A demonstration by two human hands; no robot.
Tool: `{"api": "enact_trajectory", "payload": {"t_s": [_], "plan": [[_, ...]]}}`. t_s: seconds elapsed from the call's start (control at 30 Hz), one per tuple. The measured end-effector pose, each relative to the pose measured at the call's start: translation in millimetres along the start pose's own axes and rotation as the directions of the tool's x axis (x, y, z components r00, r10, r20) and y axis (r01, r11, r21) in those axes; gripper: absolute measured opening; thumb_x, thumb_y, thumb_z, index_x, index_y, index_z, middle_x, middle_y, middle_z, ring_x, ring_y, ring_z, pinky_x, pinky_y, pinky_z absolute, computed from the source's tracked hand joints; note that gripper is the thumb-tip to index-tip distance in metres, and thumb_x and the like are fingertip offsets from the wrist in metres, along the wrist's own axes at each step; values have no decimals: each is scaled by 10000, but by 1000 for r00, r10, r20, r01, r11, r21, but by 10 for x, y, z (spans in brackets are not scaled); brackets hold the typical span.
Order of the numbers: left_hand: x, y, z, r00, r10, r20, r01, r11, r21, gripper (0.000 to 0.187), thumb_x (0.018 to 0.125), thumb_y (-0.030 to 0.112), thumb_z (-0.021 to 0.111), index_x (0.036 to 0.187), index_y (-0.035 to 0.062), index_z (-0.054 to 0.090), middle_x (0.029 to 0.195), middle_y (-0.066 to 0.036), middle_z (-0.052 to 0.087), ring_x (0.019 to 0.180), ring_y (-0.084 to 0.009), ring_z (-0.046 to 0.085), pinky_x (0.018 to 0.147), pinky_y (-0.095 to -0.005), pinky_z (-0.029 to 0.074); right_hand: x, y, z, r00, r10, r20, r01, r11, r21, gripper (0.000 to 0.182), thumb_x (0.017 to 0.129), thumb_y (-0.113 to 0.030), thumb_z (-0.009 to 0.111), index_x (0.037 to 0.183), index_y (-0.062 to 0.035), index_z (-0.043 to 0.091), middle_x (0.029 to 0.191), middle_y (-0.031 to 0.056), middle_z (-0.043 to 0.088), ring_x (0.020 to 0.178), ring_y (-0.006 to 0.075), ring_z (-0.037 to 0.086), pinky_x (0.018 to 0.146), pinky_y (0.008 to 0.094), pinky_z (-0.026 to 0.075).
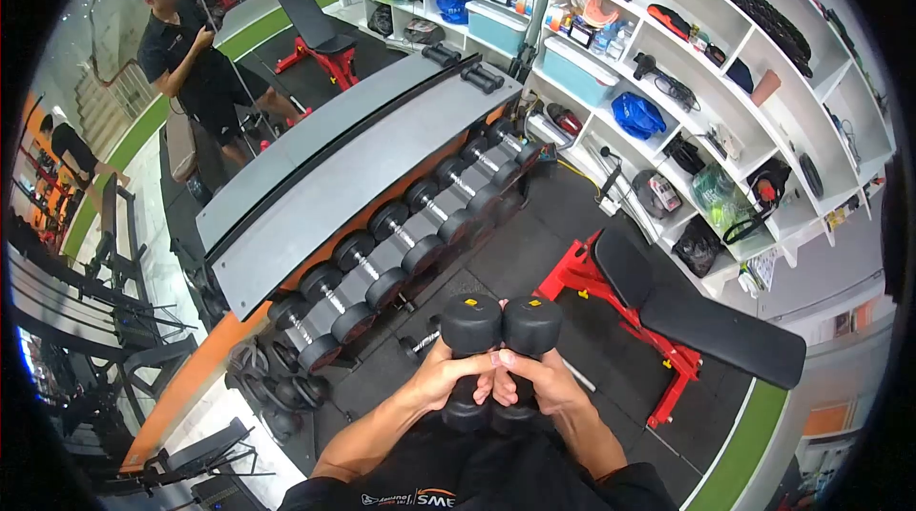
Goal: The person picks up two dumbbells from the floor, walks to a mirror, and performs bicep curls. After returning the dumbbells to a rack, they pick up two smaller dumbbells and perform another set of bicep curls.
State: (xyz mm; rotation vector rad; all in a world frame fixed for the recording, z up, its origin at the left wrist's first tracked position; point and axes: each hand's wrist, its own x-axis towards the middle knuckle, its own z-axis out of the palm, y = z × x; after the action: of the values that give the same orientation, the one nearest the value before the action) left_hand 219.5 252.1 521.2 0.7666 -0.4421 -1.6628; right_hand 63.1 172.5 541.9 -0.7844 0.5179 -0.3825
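Observation:
Two black dumbbells stand upright side by side, close to my chest, at the bottom centre. My left hand [469, 373] is wrapped round the handle of the left dumbbell [471, 323]. Around the handle of the right dumbbell [531, 324] are the closed fingers of my right hand [534, 377]. The thumbs meet between the two handles, and the round upper heads touch or nearly touch. Part of each lower head shows below my hands, against my black shirt.
A dumbbell rack [382, 249] with a grey top [363, 172] runs diagonally at centre left. To the right stands a red and black bench [720, 325]. White shelves [701, 101] hold bags and boxes. A mirror behind the rack shows a person [186, 53].

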Motion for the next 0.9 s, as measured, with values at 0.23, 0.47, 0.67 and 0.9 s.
{"api": "enact_trajectory", "payload": {"t_s": [0.23, 0.47, 0.67, 0.9], "plan": [[1187, 182, -64, 997, 59, -46, -59, 998, 2, 145, 917, 125, 677, 920, -2, 606, 662, -96, 605, 536, -160, 599, 465, -298, 483, 826, -642, -850, 990, 60, 125, -66, 997, 43, 216, 977, -174, 628, 1008, 31, 565, 655, 103, 598, 505, 154, 565, 575, 362, 545], [2829, 327, 149, 998, -13, -59, 13, 1000, 12, 189, 912, 151, 674, 873, -25, 614, 635, -105, 589, 515, -181, 584, 470, -322, 482, 1434, -1562, -1920, 995, 95, -4, -94, 993, 65, 223, 972, -196, 647, 962, 18, 586, 644, 83, 584, 504, 147, 560, 506, 325, 490], [3752, 401, 467, 996, -48, -77, 50, 999, 19, 188, 915, 165, 685, 865, 12, 588, 608, -78, 566, 509, -168, 589, 451, -310, 464, 1707, -2285, -2555, 996, 94, 1, -94, 992, 85, 249, 976, -198, 636, 959, 48, 600, 643, 122, 610, 495, 163, 574, 569, 383, 569], [4180, 597, 668, 999, 27, -37, -25, 998, 52, 184, 911, 166, 694, 879, 16, 592, 612, -73, 570, 514, -178, 589, 453, -316, 468, 1884, -2663, -2785, 998, 44, 54, -48, 996, 74, 227, 983, -178, 623, 971, 48, 599, 688, 136, 631, 494, 148, 566, 543, 345, 546]]}}
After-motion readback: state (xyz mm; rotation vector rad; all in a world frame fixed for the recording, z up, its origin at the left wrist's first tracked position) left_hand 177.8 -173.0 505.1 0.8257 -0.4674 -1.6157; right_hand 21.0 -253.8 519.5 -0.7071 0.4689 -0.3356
